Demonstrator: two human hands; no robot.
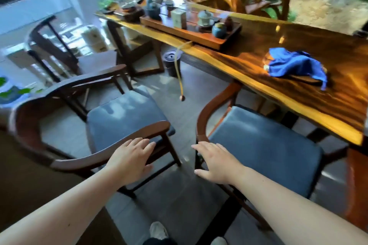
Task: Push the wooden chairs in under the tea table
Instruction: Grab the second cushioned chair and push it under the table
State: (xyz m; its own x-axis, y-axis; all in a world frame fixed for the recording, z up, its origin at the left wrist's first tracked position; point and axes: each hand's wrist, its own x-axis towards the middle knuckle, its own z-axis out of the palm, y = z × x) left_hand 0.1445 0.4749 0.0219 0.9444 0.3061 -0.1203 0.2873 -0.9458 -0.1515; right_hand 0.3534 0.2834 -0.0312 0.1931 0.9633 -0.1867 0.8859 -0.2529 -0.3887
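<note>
- Here, both your hands hover palm-down with fingers spread, gripping nothing.
- Your left hand (131,160) is over the near armrest of the dark wooden chair (111,121), which stands well clear of the tea table (298,77) and is angled to its long near edge.
- Your right hand (216,162) is just beside the reddish chair (258,145), whose seat front is already tucked under that edge.
- The table lies ahead and to the right of your fingers.
- A third chair (59,49) stands near the table's far left corner.
</note>
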